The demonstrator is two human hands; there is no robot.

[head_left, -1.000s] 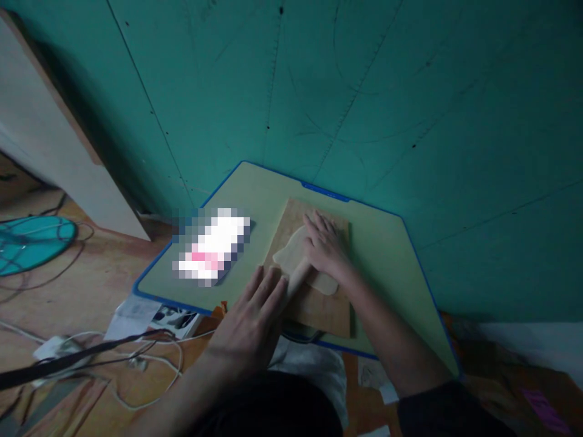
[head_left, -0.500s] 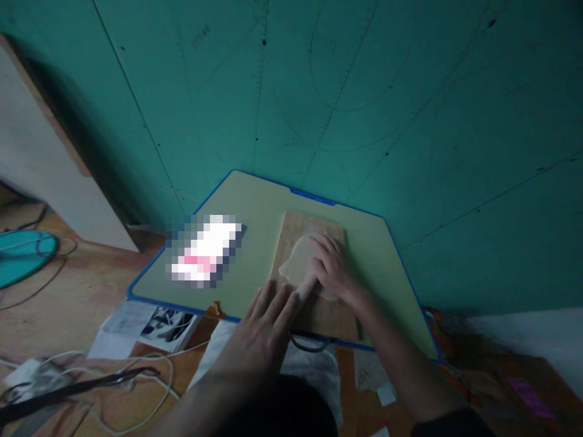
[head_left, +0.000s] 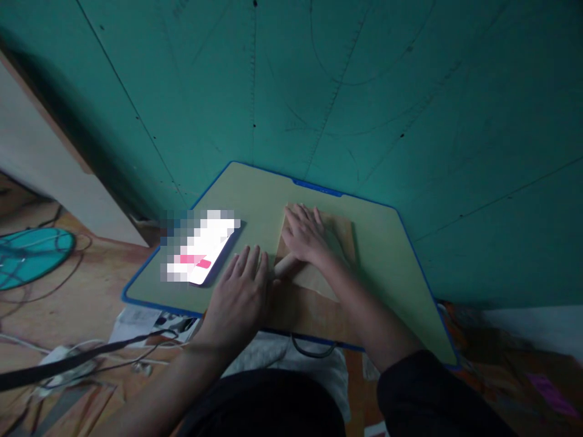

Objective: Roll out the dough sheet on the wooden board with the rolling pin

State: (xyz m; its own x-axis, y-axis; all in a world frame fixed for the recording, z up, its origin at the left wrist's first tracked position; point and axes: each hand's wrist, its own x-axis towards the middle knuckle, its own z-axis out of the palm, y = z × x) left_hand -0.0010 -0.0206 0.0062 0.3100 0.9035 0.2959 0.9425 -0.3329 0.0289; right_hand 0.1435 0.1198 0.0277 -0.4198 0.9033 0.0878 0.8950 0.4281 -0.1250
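A pale wooden rolling pin (head_left: 288, 265) lies slantwise between my two hands over a flattened sheet of dough (head_left: 314, 283). The dough rests on a wooden cutting board (head_left: 310, 309). My left hand (head_left: 241, 285) covers the pin's near left end, its fingers stretched out flat. Over the pin's other end lies my right hand (head_left: 303, 233), fingers extended and a little spread toward the board's far left corner. Both palms press on the pin from above without wrapping round it. My right hand and forearm hide part of the dough.
The board sits on a small folding table (head_left: 378, 243) with a blue rim, close to a green wall (head_left: 291, 91). A lit phone (head_left: 207, 249) lies to the left. Cables and a white power strip (head_left: 68, 367) are on the floor at lower left.
My right hand has moved left and away from me across the dough, and the pin has shifted with it. My left hand has moved left and forward. The view has tilted slightly.
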